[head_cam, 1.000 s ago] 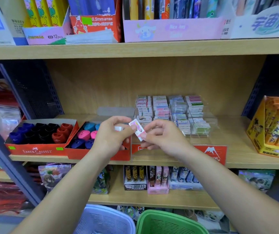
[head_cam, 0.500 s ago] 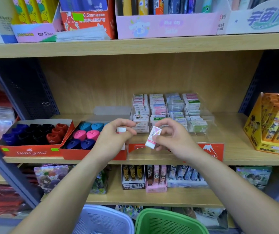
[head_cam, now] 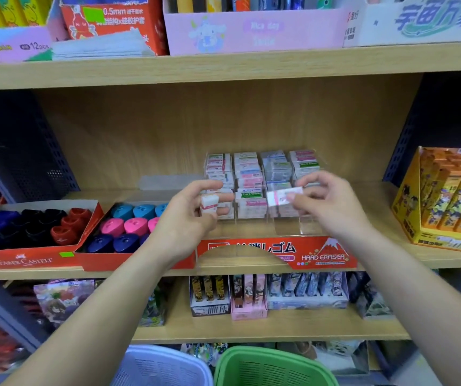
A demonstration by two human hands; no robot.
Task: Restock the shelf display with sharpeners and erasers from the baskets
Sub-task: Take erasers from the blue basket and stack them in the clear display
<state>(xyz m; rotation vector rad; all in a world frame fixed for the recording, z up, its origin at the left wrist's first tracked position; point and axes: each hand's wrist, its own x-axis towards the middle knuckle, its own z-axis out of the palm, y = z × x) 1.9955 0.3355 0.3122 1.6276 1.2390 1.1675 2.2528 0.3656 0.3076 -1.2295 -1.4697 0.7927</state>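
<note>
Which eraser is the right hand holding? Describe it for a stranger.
On the middle wooden shelf stands a clear eraser case behind a red sign. Before it, the right hand pinches a white eraser held sideways; the left hand holds another eraser upright.

Left eraser upright — right eraser level.

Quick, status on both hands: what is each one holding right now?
Left hand: pinches a small white eraser, held upright.
Right hand: pinches a wrapped eraser, held sideways.
</note>
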